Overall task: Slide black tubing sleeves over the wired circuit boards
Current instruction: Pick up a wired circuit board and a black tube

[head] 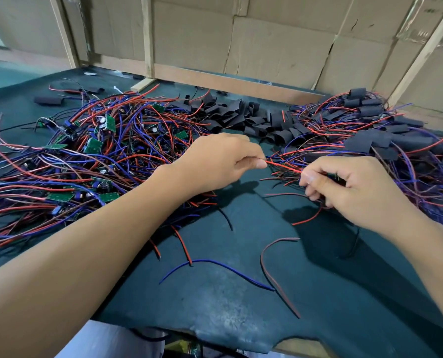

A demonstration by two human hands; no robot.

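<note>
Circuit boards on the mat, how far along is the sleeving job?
Done: the pile on the right has boards already covered in black sleeves. In hand: the left hand pinches a red wire running to the right hand, which grips a wired piece mostly hidden by its fingers. Left: a big tangle of bare green boards on the left, with loose empty sleeves behind.
</note>
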